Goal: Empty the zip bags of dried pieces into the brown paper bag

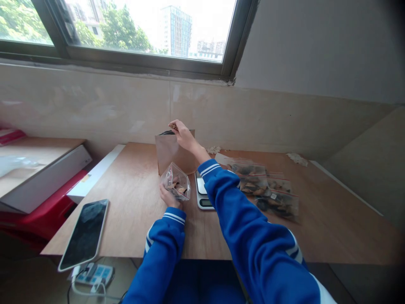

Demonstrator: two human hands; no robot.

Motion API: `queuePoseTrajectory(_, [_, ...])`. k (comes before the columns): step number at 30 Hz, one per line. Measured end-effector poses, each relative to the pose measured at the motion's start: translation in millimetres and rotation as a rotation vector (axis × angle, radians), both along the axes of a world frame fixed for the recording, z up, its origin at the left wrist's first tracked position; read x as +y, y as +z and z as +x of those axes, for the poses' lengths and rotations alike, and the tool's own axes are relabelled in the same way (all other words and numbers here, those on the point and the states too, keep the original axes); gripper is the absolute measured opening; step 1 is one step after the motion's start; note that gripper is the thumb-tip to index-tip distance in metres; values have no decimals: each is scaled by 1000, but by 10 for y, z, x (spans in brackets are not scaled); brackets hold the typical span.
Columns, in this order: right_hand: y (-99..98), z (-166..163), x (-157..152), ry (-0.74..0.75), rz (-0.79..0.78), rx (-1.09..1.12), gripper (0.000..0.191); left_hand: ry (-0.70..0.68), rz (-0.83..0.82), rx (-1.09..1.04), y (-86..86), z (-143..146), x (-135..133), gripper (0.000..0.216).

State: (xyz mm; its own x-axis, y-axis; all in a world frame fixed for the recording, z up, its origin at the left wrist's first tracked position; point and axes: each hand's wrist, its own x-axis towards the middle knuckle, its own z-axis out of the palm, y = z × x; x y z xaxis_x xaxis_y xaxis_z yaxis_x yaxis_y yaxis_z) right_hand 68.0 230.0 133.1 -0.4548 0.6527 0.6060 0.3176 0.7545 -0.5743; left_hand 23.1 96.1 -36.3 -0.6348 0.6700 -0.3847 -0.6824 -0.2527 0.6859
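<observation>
My left hand is closed around a clear zip bag, its mouth open and several brown dried slices inside. Behind it stands an upright brown paper bag, open at the top. Above that bag's rim my right hand pinches a small brown dried piece. A digital kitchen scale lies on the table just right of the zip bag, partly covered by my right sleeve.
Several filled zip bags lie to the right on the wooden table. A phone rests at the left front edge, above a power strip with cables. A red stool and a second table are further left.
</observation>
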Motion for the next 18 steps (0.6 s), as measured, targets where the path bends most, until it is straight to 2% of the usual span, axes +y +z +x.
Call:
queuePoseTrajectory(3, [-28,38,-46,-37,24,29,18,-11,17,5,22,8,-13,44])
queuePoseTrajectory(8, [14,95,-130,5,14,64,17,-49,12,-41,70,19,-49,47])
queuePoseTrajectory(13, [91,150,-183,80,-60,-63,16,-68,2,-52,81,5,-71,47])
queuePoseTrajectory(18, [214,225,-223,12,-60,-173,19,-102,-7,-47,50,-7,-65,48])
